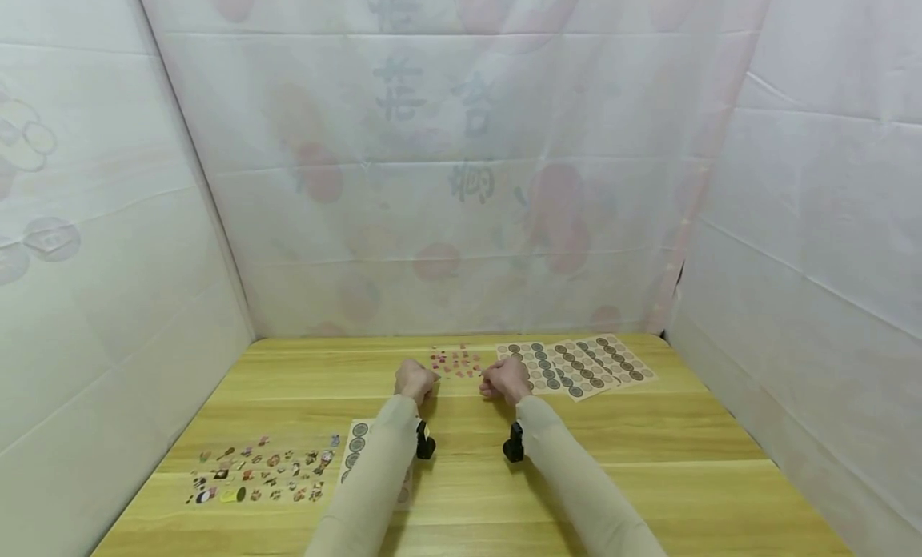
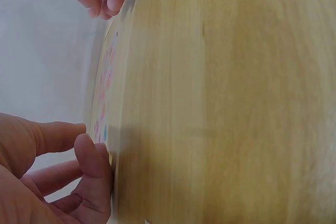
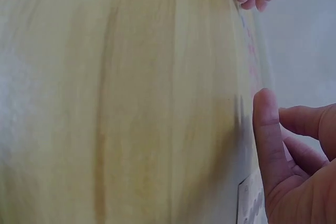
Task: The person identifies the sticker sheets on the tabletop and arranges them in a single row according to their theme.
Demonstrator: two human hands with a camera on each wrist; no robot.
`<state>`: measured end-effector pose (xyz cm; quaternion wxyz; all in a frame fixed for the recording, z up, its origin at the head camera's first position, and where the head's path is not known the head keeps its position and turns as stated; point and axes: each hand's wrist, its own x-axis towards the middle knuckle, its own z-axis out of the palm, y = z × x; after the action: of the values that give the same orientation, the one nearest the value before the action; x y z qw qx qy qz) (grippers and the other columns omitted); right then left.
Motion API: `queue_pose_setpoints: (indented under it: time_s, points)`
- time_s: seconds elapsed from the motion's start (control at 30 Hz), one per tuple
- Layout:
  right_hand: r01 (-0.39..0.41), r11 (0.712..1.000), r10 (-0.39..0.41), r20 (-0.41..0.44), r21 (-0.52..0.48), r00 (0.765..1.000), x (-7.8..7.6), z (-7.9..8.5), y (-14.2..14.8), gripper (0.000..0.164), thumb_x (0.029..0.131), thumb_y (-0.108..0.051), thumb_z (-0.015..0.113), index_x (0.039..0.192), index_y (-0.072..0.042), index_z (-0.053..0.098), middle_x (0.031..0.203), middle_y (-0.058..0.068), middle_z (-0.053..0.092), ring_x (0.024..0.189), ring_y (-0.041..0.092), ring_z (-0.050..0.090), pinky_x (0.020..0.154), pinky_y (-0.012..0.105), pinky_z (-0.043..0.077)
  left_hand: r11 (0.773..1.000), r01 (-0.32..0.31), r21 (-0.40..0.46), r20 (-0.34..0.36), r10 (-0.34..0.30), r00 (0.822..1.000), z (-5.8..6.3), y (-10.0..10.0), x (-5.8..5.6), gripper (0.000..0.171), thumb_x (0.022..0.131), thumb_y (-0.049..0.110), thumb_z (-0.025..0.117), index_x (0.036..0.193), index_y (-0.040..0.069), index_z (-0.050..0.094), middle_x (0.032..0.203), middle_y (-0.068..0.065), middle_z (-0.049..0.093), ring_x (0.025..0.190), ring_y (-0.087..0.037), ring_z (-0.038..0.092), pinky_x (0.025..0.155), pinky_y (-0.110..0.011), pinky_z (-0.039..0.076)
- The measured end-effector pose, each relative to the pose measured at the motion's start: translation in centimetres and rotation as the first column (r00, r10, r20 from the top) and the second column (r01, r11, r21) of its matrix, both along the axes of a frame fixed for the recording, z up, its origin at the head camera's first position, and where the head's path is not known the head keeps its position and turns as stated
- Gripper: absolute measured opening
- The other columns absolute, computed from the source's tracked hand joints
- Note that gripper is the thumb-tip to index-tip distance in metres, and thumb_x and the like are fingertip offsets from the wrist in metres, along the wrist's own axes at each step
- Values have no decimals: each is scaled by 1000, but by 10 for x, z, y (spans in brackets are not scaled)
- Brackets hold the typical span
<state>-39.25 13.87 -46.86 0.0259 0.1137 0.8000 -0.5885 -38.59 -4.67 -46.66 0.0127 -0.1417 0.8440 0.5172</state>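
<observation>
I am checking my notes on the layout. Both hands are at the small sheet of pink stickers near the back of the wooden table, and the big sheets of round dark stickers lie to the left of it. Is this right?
Not quite. The head view shows the sheets of round dark stickers to the right of the small pink sticker sheet, not the left. The rest holds: the left hand and right hand are both at that sheet, near the back of the wooden table.

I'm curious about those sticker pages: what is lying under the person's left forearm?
A sheet of round dark stickers lies on the wooden table under the left forearm. Only its left edge with a column of circles shows. The sleeve covers the rest, so what else is printed there cannot be seen.
</observation>
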Motion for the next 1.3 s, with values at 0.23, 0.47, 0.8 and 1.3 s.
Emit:
queue_pose_setpoints:
  time_s: [0.23, 0.47, 0.8, 1.3]
  points:
    - [14, 1000, -15, 30, 10, 999, -4, -6, 0, 16, 92, -3, 64, 102, 7, 71, 73, 15, 71, 54, 17, 69, 56, 32, 60, 999, -16, -40, 2, 16, 1000, -1, 2, -1, 48, 86, 7, 69, 45, 13, 45, 43, -1, 43, 38, -12, 32, 39, -26, 30]
    - [20, 1000, -20, 27, 13, 999, -5, -9, 2, 15, 92, -4, 64, 101, 5, 71, 70, 14, 70, 52, 16, 68, 55, 32, 59, 999, -25, -45, 7, 25, 1000, -2, 5, -1, 37, 86, 8, 70, 52, 9, 54, 52, -7, 59, 43, -16, 46, 46, -28, 40]
    - [1, 1000, -2, -2, -28, 1000, -5, -9, -2, 20, 92, -1, 61, 107, 10, 67, 72, 16, 70, 53, 15, 68, 57, 32, 60, 999, -24, -44, 10, 24, 1000, 0, 8, -2, 47, 88, 9, 68, 50, 14, 42, 51, -6, 55, 42, -14, 40, 45, -28, 36]
    - [-16, 1000, 16, 0, -9, 1000, 0, -8, -11, 14, 89, 2, 61, 94, 11, 71, 65, 16, 68, 50, 17, 66, 53, 32, 59, 998, 0, -71, -8, 0, 1000, -6, 10, -2, 32, 79, 18, 82, 63, 10, 56, 72, -10, 69, 53, -22, 63, 47, -29, 43]
